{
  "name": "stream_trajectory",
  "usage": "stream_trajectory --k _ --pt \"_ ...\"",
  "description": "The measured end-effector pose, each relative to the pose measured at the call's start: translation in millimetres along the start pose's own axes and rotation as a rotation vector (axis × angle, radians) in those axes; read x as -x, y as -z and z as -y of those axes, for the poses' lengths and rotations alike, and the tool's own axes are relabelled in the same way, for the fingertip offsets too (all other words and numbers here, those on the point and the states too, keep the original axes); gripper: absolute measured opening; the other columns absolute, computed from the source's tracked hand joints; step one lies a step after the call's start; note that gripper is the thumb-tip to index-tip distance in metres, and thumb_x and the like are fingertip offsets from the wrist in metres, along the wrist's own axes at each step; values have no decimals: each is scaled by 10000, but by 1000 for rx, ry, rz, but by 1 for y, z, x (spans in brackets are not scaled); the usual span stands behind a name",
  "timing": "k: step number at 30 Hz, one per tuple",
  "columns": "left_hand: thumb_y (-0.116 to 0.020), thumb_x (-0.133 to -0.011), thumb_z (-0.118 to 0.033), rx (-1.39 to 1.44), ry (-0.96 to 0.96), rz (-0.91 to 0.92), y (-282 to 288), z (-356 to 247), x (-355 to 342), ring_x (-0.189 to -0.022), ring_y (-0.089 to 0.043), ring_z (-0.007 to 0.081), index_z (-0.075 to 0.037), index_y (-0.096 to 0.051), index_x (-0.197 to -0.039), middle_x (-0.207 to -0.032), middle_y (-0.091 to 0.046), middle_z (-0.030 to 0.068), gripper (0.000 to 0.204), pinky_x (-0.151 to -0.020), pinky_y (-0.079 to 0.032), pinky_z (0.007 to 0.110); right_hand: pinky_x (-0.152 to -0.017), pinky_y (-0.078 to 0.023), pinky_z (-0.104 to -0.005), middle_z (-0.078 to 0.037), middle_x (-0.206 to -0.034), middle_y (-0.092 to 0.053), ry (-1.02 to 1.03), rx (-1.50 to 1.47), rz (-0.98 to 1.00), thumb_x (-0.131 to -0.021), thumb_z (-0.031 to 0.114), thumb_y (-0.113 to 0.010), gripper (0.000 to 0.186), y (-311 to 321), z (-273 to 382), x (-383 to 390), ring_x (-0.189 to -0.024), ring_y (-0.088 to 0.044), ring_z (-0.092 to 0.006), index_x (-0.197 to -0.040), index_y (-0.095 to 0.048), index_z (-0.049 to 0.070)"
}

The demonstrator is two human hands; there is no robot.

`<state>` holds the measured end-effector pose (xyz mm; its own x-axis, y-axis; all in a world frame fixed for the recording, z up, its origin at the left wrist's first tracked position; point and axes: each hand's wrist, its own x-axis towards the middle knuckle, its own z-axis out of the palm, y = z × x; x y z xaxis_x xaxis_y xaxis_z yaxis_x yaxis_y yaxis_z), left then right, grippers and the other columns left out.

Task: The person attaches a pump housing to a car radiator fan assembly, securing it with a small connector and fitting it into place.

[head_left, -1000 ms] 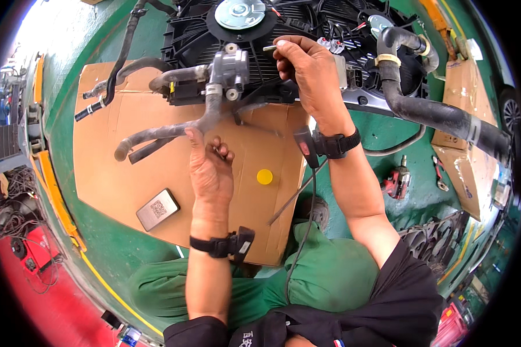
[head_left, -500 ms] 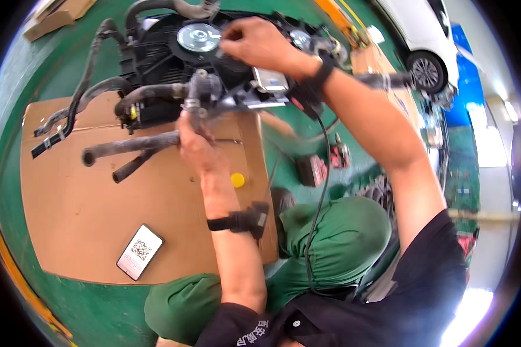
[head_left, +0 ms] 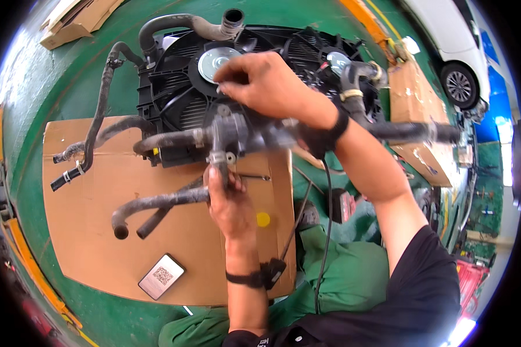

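Working on hose housing (head_left: pixel 228 136) at fan radiator (head_left: pixel 179 98)
Left hand (head_left: pixel 231 205) clamped on hose junction (head_left: pixel 214 182); right hand (head_left: pixel 266 87) pinched shut above housing, contents unclear. Next likely needs steady bracing.

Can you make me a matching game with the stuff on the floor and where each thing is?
Things:
1. yellow cap
2. phone
3. white car
4. left hand

Places:
A. top right, beyond the boxes
B. on the cardboard, near its front edge
C. gripping a hose below the grey metal housing
D. on the cardboard, right of the left wrist

Pairs: 1-D, 2-B, 3-A, 4-C
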<state>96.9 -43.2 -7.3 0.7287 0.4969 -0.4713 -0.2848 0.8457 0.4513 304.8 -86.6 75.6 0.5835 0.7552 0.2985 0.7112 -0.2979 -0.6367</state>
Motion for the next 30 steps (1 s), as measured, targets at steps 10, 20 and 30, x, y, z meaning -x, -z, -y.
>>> stream_trajectory --k 10,20,30 --pt "-572 -1024 -329 -57 -43 -94 -4 -6 18 -744 -442 134 -92 -547 -1095 -805 -467 10 249 -691 -396 297 -683 -571 -321 -134 -823 -713 -102 -266 -68 -831 13 -717 163 -8 -44 20 -729 -711 -225 -992 -708 -12" --pt "-560 -1036 -329 -81 -77 -151 -18 4 6 -714 -433 117 -73 -544 -1089 -794 -469 17 262 -647 -390 276 -723 -590 -341 -159 -863 -722 -49 -263 7 -805 4 -731 177 -6 -51 18 -794 -727 -282 -980 -714 -15" --pt "-591 -1014 -348 -120 -57 -145 -12 3 7 -714 -421 117 -77 -549 -1145 -792 -453 7 305 -650 -382 267 -740 -587 -379 -120 -910 -730 92 -172 116 -804 30 -733 139 -18 -53 14 -832 -714 -320 -940 -707 25"
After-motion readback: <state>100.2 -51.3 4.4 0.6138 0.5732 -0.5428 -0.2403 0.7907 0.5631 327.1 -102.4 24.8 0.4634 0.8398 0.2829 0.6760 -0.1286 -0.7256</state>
